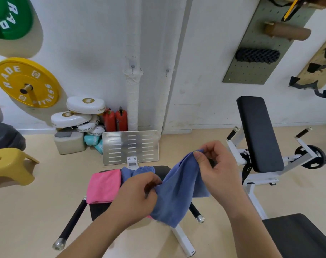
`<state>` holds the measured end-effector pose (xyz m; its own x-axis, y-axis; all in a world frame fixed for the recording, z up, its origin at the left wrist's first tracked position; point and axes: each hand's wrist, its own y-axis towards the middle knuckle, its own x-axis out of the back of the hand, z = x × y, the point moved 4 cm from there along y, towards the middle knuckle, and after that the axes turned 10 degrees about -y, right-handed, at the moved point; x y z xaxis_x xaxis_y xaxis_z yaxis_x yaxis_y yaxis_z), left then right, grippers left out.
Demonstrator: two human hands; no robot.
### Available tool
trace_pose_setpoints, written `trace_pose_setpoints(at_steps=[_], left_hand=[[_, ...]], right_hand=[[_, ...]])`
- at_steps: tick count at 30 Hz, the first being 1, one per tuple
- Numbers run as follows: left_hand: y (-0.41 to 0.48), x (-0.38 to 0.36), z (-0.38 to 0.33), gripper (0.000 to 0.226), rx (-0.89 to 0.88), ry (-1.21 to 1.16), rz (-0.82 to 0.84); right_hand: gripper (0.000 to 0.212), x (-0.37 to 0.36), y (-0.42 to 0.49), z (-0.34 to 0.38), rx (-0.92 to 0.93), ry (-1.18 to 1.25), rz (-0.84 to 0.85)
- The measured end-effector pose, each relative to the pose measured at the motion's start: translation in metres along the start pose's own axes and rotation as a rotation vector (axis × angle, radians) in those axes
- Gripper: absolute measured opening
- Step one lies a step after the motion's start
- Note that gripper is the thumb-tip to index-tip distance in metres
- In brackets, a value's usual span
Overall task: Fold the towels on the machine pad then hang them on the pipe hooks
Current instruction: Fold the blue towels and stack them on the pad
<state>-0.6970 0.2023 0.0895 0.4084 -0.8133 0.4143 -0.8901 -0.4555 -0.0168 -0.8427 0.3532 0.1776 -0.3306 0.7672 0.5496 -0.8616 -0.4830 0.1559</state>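
A blue towel (178, 194) hangs lifted above the black machine pad (100, 209). My right hand (219, 170) pinches its upper corner between thumb and fingers. My left hand (139, 196) grips its lower left edge. A folded pink towel (104, 185) lies flat on the pad's left side. Another blue towel (138, 171) lies bunched at the pad's far edge. Two white wrapped pipes stand against the wall, each with a small hook: one hook (133, 67) on the left pipe and a second hook (167, 71) on the right pipe.
A metal footplate (130, 147) stands between the pad and the pipes. Two red fire extinguishers (115, 120) and stacked white pads (80, 112) sit at the wall. A yellow stool (9, 166) is at left, a black bench (258, 135) at right.
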Motion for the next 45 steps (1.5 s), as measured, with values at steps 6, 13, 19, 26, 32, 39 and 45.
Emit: trace_pose_setpoints(at_steps=[6, 13, 19, 26, 32, 39, 45], left_hand=[[-0.003, -0.032, 0.019, 0.013, -0.077, 0.037, -0.07], [-0.018, -0.048, 0.024, 0.016, -0.111, 0.035, 0.039], [-0.015, -0.046, 0.02, 0.011, -0.235, 0.032, -0.161], [-0.008, -0.041, 0.017, 0.016, -0.361, -0.043, -0.255], [0.0, -0.049, 0.023, 0.024, -0.314, 0.034, -0.076], [0.01, -0.048, 0.042, 0.028, -0.161, 0.236, 0.168], [0.016, -0.046, 0.056, 0.05, 0.021, 0.215, 0.256]], right_hand=[[0.02, -0.005, -0.005, -0.003, 0.042, -0.011, 0.086], [0.011, -0.006, -0.011, -0.014, -0.033, 0.003, 0.035], [0.016, -0.02, -0.023, -0.02, -0.059, 0.044, 0.236], [0.008, -0.022, -0.03, -0.018, -0.066, 0.152, 0.394], [0.008, -0.015, -0.028, -0.014, -0.051, 0.177, 0.408], [0.011, 0.015, -0.003, -0.026, -0.089, 0.126, 0.198], [0.01, 0.051, 0.025, -0.073, -0.16, -0.058, -0.039]])
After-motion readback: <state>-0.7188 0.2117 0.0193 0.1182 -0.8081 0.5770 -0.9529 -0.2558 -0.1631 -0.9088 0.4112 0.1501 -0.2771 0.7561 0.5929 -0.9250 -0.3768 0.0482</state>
